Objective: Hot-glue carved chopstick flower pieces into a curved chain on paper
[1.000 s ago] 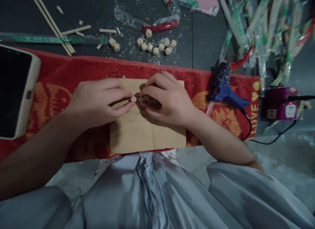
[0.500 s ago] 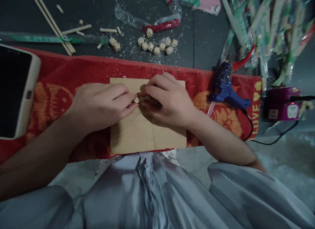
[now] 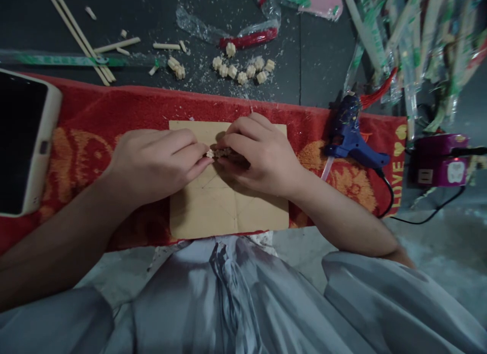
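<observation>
Between thumb and fingers, my left hand (image 3: pixel 160 158) pinches a small pale flower-shaped cluster of short stick pieces (image 3: pixel 210 154). My right hand (image 3: pixel 262 151) is closed on a row of similar clusters (image 3: pixel 222 152), partly covered by its fingers. The left cluster appears to touch the end of that row. Both hands are above a tan board (image 3: pixel 205 212) with faint pencil lines, which lies on a red patterned towel (image 3: pixel 133 103).
Several loose clusters (image 3: pixel 242 78) and cut sticks (image 3: pixel 117 44) lie beyond the towel. A blue glue gun (image 3: pixel 346 126) rests at right, its cord near a purple power box (image 3: pixel 441 161). A phone (image 3: pixel 23 141) lies at left; wrapped sticks (image 3: pixel 411 39) are heaped at upper right.
My left hand has moved slightly right, bringing its cluster from a small gap up to the end of the row. My right hand has stayed nearly still.
</observation>
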Demonstrator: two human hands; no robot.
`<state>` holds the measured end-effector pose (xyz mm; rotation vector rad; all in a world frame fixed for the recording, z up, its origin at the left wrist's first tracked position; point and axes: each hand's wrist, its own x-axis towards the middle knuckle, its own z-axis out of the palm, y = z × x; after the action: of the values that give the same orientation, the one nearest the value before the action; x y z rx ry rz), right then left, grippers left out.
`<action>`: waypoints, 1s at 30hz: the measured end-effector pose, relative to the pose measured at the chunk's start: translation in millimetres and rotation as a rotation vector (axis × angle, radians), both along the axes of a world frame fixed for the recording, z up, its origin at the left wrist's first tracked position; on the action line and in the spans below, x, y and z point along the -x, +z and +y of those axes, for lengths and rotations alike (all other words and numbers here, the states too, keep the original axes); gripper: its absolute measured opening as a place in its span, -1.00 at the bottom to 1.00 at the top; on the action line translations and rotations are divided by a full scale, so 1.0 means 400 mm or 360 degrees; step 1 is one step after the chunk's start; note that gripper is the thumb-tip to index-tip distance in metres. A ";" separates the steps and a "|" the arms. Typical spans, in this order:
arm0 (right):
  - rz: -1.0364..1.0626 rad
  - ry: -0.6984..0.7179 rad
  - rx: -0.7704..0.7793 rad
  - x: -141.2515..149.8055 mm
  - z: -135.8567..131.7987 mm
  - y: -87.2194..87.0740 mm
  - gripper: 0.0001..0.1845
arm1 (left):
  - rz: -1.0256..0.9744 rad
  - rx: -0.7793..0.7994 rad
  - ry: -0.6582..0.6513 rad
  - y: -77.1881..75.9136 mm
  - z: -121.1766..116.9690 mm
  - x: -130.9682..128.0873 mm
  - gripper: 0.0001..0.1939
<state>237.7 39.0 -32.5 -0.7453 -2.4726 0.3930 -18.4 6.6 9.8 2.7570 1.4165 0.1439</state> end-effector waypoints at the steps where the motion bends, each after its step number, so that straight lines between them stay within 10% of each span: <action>1: -0.0010 -0.0004 0.0020 0.000 -0.001 0.000 -0.73 | -0.0040 0.0024 0.0027 0.000 0.000 0.000 -0.44; 30: 0.0074 -0.0020 -0.0113 0.006 -0.002 -0.007 -0.73 | -0.0013 -0.0110 0.0004 -0.010 -0.004 -0.003 -0.47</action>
<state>235.4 38.1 -35.3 -0.7145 -2.4237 0.3125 -17.0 5.0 5.8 2.8059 1.4403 0.2083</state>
